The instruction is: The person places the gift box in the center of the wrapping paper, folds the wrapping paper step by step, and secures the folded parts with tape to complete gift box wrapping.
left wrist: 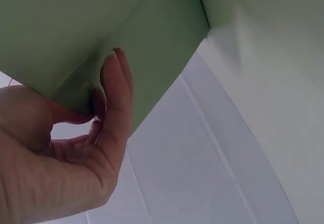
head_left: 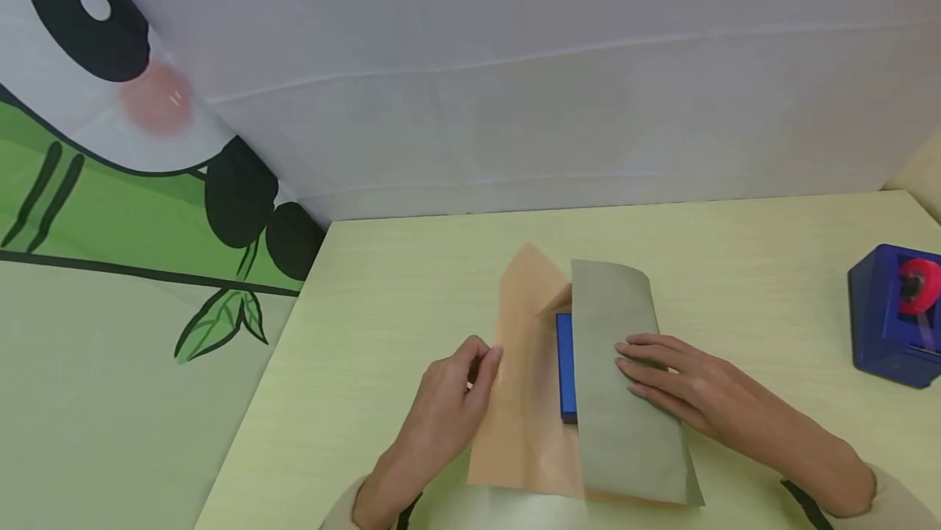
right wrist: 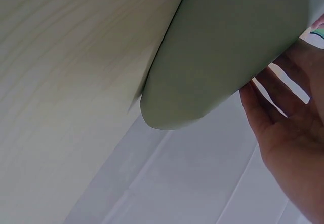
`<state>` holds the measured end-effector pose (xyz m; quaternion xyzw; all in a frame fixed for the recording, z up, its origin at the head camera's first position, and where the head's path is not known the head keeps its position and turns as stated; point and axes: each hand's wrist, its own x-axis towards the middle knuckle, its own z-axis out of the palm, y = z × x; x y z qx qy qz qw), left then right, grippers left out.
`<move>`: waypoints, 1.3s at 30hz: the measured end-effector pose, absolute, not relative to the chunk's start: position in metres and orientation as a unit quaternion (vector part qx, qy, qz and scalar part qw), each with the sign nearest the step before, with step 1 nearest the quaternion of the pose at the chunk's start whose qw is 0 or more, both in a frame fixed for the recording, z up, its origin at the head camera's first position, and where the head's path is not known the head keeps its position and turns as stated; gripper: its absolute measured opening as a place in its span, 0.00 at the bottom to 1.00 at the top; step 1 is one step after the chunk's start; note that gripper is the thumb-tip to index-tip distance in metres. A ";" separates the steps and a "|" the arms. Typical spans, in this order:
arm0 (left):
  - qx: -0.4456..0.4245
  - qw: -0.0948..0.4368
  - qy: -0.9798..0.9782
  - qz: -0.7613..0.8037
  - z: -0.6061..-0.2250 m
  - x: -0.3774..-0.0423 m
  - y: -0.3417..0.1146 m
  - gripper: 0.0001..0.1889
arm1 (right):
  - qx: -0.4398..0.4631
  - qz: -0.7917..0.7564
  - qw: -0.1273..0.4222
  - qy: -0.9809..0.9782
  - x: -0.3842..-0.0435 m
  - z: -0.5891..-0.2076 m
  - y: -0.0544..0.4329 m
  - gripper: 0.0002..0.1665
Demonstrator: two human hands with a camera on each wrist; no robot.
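A sheet of wrapping paper [head_left: 525, 444], orange-tan on one face and grey-green on the other, lies on the table. Its right part is folded over a blue box [head_left: 566, 367], leaving only the box's left strip in sight. My left hand [head_left: 444, 403] pinches the paper's left edge between thumb and fingers; in the left wrist view that edge is raised, green face showing. With fingers nearly straight, my right hand [head_left: 691, 383] rests on the folded grey-green flap [head_left: 617, 399]. The right wrist view shows the flap's rounded fold [right wrist: 172, 112] beside the fingertips.
At the table's right edge stands a blue tape dispenser [head_left: 878, 326] with a red-cored roll [head_left: 919, 285]. A pale wood-grain table [head_left: 397, 285] lies under everything. Behind it hangs a white cloth [head_left: 559, 122], with a cartoon print at the left.
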<state>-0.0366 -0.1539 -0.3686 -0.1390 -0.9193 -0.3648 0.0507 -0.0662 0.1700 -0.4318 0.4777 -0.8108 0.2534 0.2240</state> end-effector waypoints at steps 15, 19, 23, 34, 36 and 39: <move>-0.177 -0.001 -0.893 -0.414 -0.362 -0.044 -0.138 0.15 | 0.446 0.239 0.178 -0.844 -0.073 -0.412 0.156 0.20; -0.173 -0.012 -0.888 -0.426 -0.360 -0.044 -0.136 0.15 | 0.448 0.233 0.158 -0.849 -0.079 -0.409 0.150 0.27; -0.171 -0.024 -0.876 -0.450 -0.359 -0.045 -0.133 0.13 | 0.460 0.233 0.159 -0.842 -0.083 -0.410 0.148 0.26; -0.209 -0.010 -0.865 -0.457 -0.360 -0.051 -0.114 0.11 | 0.454 0.247 0.156 -0.842 -0.083 -0.414 0.148 0.27; -0.217 -0.002 -0.863 -0.456 -0.361 -0.051 -0.111 0.10 | 0.448 0.240 0.149 -0.848 -0.084 -0.413 0.147 0.28; -0.228 0.004 -0.857 -0.463 -0.362 -0.050 -0.108 0.10 | 0.447 0.230 0.148 -0.852 -0.087 -0.411 0.145 0.29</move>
